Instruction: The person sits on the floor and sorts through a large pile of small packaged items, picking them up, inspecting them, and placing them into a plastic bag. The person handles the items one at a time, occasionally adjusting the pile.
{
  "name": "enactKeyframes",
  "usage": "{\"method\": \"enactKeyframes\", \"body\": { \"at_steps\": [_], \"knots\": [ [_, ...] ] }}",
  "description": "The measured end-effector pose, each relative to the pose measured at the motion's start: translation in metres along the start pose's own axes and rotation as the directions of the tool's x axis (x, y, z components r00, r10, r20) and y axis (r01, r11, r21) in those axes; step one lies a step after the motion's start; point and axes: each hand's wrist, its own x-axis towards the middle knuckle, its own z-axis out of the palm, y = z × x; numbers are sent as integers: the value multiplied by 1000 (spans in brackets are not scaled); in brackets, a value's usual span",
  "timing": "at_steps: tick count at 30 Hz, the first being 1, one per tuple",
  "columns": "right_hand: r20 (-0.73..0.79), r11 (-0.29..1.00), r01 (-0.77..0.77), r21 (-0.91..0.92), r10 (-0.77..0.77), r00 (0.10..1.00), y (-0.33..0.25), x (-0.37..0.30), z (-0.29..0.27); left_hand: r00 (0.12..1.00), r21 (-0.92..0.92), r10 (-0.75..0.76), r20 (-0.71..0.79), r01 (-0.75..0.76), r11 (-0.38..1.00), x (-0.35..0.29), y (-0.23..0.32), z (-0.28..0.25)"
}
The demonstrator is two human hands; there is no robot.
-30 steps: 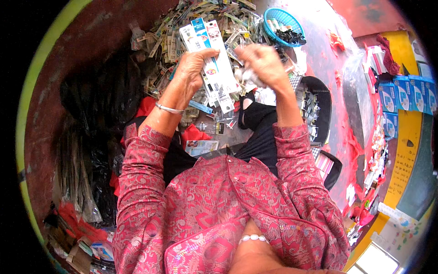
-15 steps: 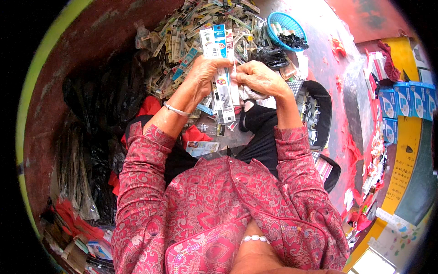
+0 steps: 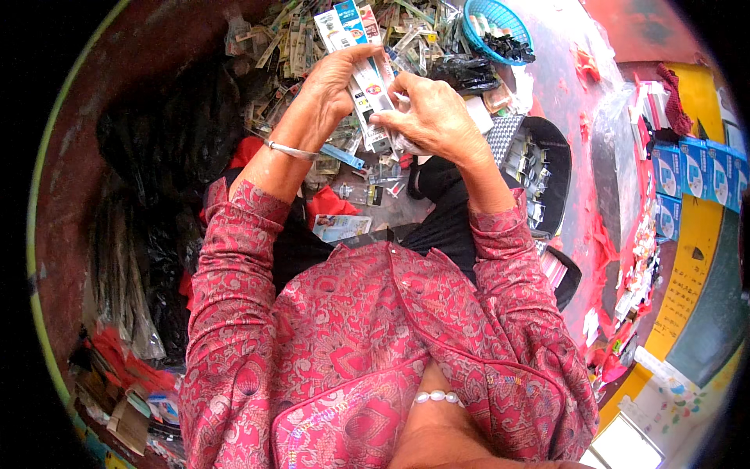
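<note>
The left hand [image 3: 332,82] has its fingers closed on long flat packages [image 3: 366,84], thumb across them; the right hand [image 3: 437,113] curls its fingers loosely round a whitish wad [image 3: 404,144]; beyond them sits a blue basket [image 3: 469,30]

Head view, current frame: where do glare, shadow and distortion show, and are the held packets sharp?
Head view: glare pales the red surface at right and blows out the window at lower right; head view: the black plastic at left sinks into shadow; head view: the yellow-green strip bows along the picture's dark rim; head view: the packets in the left hand look fairly sharp.
</note>
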Motion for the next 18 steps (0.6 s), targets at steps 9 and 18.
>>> {"method": "enactKeyframes", "body": {
  "at_steps": [9,18],
  "knots": [
    [45,998,30,-58,-28,999,6,0,-2,996,-19,-35,85,36,999,-1,-7,9],
    [258,889,-224,400,126,958,27,7,-18,987,164,-52,155,26,986,-7,-7,10]
  ]
}}
